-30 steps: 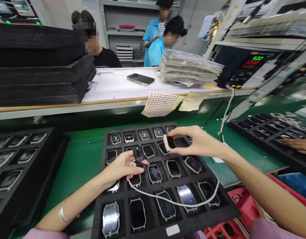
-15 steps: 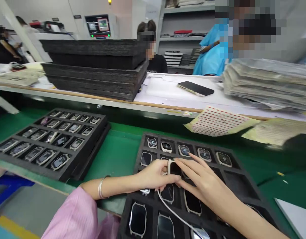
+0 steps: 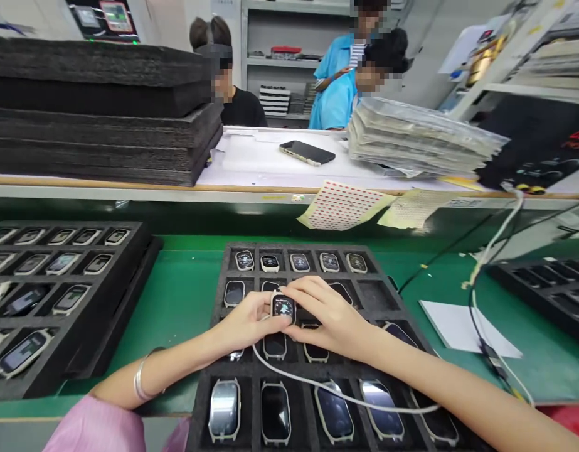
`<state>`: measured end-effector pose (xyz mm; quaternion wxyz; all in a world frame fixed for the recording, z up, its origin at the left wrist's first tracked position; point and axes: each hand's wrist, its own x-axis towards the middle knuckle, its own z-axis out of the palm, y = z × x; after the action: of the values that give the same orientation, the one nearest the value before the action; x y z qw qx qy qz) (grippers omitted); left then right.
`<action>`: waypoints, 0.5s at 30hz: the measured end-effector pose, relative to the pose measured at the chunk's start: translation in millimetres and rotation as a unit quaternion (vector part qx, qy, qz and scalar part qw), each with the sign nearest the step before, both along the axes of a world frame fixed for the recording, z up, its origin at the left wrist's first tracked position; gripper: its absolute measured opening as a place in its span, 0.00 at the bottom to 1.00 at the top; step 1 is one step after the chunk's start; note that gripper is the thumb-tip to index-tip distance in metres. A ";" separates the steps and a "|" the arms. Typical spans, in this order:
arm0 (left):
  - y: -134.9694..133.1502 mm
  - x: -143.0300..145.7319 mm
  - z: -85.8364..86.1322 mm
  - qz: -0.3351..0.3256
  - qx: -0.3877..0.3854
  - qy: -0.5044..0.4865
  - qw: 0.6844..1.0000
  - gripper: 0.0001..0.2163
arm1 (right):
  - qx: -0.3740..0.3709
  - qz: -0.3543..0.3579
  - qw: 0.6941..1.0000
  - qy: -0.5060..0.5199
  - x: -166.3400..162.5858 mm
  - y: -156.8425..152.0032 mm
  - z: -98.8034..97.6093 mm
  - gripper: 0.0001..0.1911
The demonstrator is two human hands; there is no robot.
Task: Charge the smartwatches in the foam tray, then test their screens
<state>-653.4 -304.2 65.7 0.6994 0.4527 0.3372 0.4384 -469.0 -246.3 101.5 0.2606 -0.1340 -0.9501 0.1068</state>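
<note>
A black foam tray (image 3: 209,402) of several smartwatch bodies lies on the green belt in front of me. Both hands meet over its second row around one watch (image 3: 283,307) whose screen is lit. My left hand (image 3: 249,323) pinches the watch from the left with thumb and fingers. My right hand (image 3: 329,317) closes on it from the right, fingers curled over its top edge. A white cable (image 3: 336,395) runs from under the watch across the tray toward the right. The watches in the far row (image 3: 300,262) also show lit faces.
A second tray of watches (image 3: 58,282) lies on the left, another tray (image 3: 547,285) at the right edge. White paper (image 3: 463,323) lies on the belt. On the shelf behind are stacked black foam trays (image 3: 96,113), a phone (image 3: 307,152), bagged stacks (image 3: 421,138). Other people work beyond.
The watch my right hand held up has come down between both hands onto the tray's second row, and its screen now glows. My view swung left, then back.
</note>
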 end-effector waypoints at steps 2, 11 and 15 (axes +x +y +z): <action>-0.4 -0.1 0.6 -0.004 0.004 0.009 1.000 0.14 | -0.006 0.000 1.000 -0.003 0.3 -1.9 0.6 0.20; -0.5 -0.8 0.8 -0.020 0.005 0.030 0.999 0.16 | 0.014 -0.005 1.000 -0.021 0.0 -4.3 1.1 0.20; -2.6 0.3 3.2 -0.024 0.053 0.102 0.993 0.15 | 0.036 -0.006 0.998 -0.043 0.8 -6.2 6.9 0.18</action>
<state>-653.2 -306.7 68.9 0.6467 0.5396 0.3722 0.3899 -468.1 -252.5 108.4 0.2247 -0.1350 -0.9628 0.0653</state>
